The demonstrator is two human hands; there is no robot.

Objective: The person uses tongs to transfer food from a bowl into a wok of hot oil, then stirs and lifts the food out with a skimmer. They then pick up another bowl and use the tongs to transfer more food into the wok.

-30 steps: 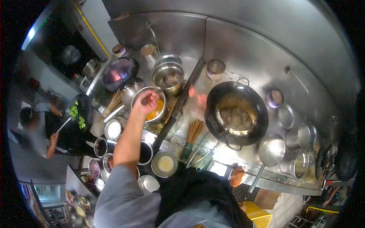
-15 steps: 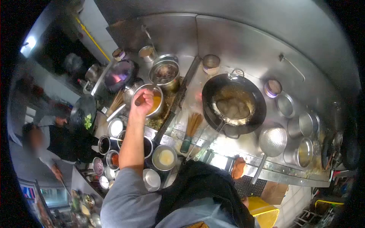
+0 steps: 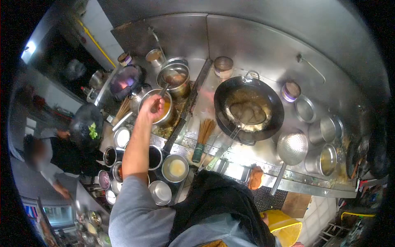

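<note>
My left hand (image 3: 151, 105) is closed around the brown handle of a ladle (image 3: 164, 89). The ladle's far end reaches into a steel pot (image 3: 189, 85) with dark brown contents. Just under my hand stands another steel pot (image 3: 171, 117) holding yellow-orange liquid. A small patch of skin, seemingly my right hand (image 3: 265, 218), shows beside my black apron above a yellow bin (image 3: 284, 226); its fingers are mostly hidden. A black wok (image 3: 276, 113) stands to the right, with a wire-mesh strainer (image 3: 234, 132) resting in its oil.
A perforated scoop (image 3: 292, 148) and several steel pots (image 3: 321, 129) sit at the right. A bamboo brush (image 3: 205, 132) lies near the wok. Seasoning containers (image 3: 161, 192) crowd below my forearm. A co-worker (image 3: 68, 156) stands at the left beside another wok (image 3: 84, 121).
The view has shifted slightly, moving things up and left. My left hand still grips the ladle, its handle turned a little. The co-worker's upper hand now shows near the other wok.
</note>
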